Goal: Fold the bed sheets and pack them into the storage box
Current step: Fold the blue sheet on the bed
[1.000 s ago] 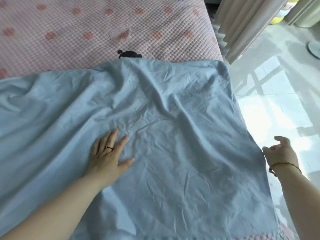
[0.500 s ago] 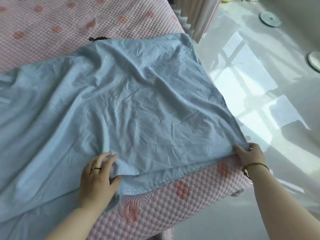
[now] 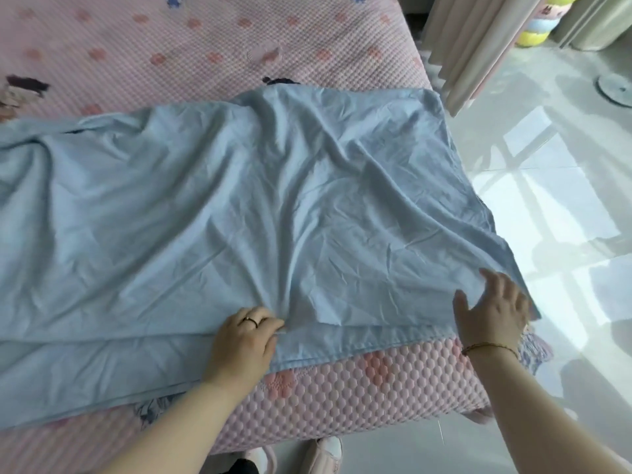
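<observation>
Bed sheet (image 3: 239, 217) lies pale blue, creased, doubled.

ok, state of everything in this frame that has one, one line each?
blue sheet: spread on the bed, wrinkled, two layers showing at the near edge.
left hand: fingers curled, gripping the sheet's near edge.
right hand: fingers spread, flat on the sheet's near right corner.
curtain: hanging, gathered in pleats.
</observation>
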A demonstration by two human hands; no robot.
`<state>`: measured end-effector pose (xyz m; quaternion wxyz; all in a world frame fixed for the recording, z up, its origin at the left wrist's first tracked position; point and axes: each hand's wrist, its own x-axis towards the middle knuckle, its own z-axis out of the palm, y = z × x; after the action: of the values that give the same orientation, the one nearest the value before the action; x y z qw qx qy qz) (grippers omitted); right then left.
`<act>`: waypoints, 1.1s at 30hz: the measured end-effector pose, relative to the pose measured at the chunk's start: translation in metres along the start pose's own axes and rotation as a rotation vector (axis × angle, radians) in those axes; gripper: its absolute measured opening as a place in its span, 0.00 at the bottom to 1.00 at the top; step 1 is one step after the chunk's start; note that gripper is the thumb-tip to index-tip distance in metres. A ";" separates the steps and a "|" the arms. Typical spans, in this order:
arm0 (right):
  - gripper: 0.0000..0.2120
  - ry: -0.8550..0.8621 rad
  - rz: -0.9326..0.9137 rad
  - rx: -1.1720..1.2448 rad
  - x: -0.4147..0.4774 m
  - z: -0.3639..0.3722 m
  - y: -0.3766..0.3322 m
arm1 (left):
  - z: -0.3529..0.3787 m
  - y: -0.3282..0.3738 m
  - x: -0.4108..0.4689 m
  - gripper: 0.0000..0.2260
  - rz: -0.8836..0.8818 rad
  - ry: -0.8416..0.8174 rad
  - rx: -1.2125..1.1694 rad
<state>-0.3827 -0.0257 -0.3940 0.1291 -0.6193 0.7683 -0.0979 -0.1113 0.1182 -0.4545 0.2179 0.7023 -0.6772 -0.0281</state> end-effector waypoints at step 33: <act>0.22 -0.163 -1.297 -0.184 -0.184 0.103 -0.184 | -0.128 -0.206 -0.111 0.20 -0.394 -0.020 0.353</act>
<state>-0.1422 0.1154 -0.4201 0.0486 -0.9705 0.2324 -0.0427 0.1160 0.2570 -0.4379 0.0757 0.8473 -0.5240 0.0417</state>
